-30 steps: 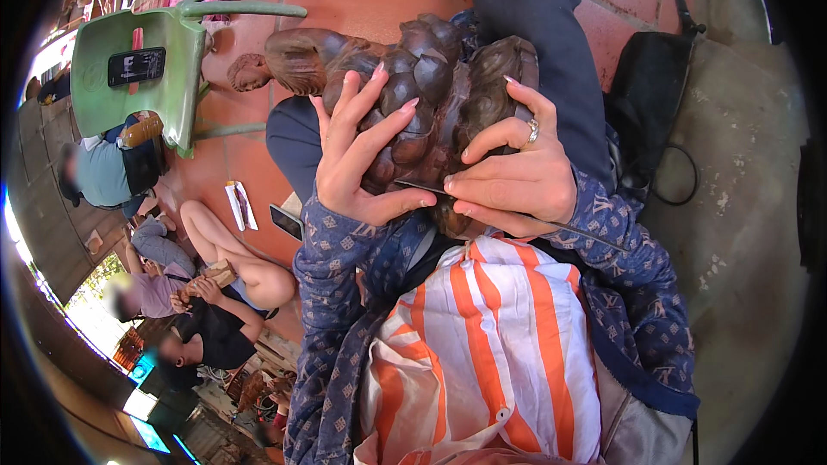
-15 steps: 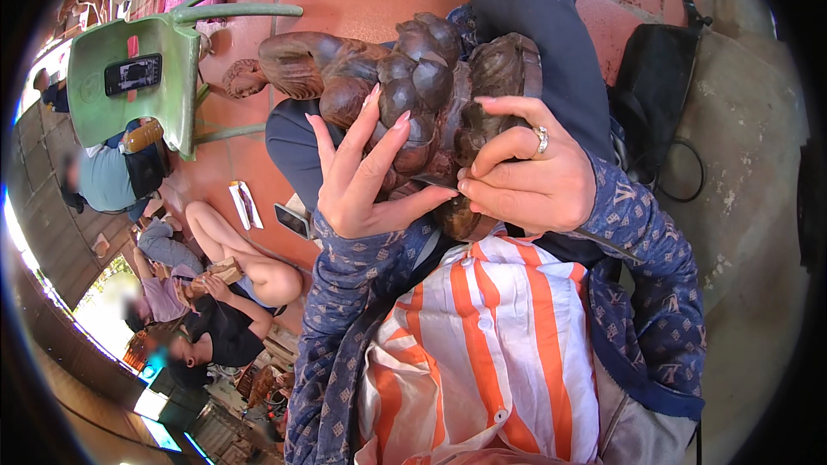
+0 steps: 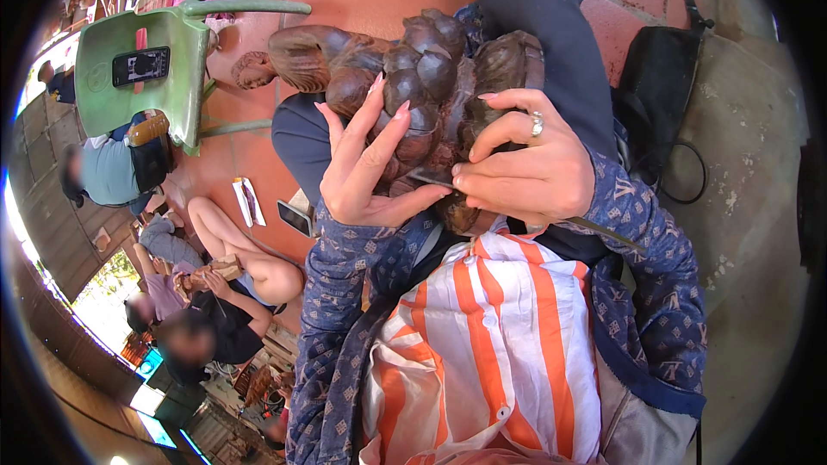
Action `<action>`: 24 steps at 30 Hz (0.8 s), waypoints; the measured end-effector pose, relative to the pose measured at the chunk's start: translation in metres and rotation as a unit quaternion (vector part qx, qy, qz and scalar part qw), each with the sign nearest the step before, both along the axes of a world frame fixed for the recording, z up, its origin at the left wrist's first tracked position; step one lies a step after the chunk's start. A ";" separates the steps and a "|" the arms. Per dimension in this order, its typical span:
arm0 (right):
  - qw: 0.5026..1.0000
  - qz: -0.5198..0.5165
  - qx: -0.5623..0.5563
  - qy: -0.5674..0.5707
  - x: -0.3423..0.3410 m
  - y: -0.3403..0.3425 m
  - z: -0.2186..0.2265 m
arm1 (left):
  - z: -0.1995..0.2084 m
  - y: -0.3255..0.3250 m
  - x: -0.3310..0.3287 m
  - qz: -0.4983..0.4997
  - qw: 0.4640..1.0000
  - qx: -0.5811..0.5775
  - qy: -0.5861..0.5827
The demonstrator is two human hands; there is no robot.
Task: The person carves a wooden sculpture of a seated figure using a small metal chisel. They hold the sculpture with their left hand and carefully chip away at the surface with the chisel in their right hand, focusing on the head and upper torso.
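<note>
A dark brown wood carving (image 3: 419, 69) with rounded, fruit-like lumps rests across my lap. My left hand (image 3: 366, 168) grips it with fingers spread over the lumps. Its thumb reaches toward a thin, flat metal tool (image 3: 607, 235), close to my right fingertips. My right hand (image 3: 534, 168), with a ring on one finger, pinches this tool between thumb and fingers. One end of the tool lies against the carving's lower part; the other sticks out past my right wrist. Whether that working end is a file or a blade, I cannot tell.
A green plastic chair (image 3: 177, 43) at the left bears a phone (image 3: 140, 66). Another phone (image 3: 295, 218) and a small white packet (image 3: 249, 201) lie on the red tile floor. A black bag (image 3: 659, 73) is at the right. Several people sit at the left.
My right hand and the tool have shifted slightly left along the carving. The left hand keeps its hold, and the whole view has moved a little.
</note>
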State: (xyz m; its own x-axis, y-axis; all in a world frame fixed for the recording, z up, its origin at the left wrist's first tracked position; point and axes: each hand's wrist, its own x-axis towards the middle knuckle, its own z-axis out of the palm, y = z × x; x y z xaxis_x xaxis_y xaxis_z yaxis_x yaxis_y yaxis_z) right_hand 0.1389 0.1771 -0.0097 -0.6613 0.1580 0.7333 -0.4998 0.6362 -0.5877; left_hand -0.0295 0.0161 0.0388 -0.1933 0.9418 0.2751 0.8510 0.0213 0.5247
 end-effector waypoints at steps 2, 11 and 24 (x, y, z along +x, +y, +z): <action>1.000 -0.001 -0.009 -0.002 -0.001 -0.001 0.002 | 0.002 0.000 0.000 0.006 1.000 -0.005 -0.008; 0.999 -0.007 -0.029 -0.013 -0.002 -0.002 0.007 | 0.006 0.001 0.002 0.040 0.998 -0.010 -0.050; 1.000 -0.021 -0.013 -0.012 0.002 -0.001 0.005 | 0.001 0.001 0.016 0.126 0.987 -0.015 -0.096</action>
State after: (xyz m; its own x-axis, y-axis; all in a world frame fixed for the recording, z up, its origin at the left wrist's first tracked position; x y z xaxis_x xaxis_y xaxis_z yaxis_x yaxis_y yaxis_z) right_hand 0.1412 0.1764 -0.0050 -0.6713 0.2042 0.7125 -0.4590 0.6403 -0.6159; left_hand -0.0138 0.0167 0.0396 -0.4685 0.8641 0.1837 0.7014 0.2374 0.6721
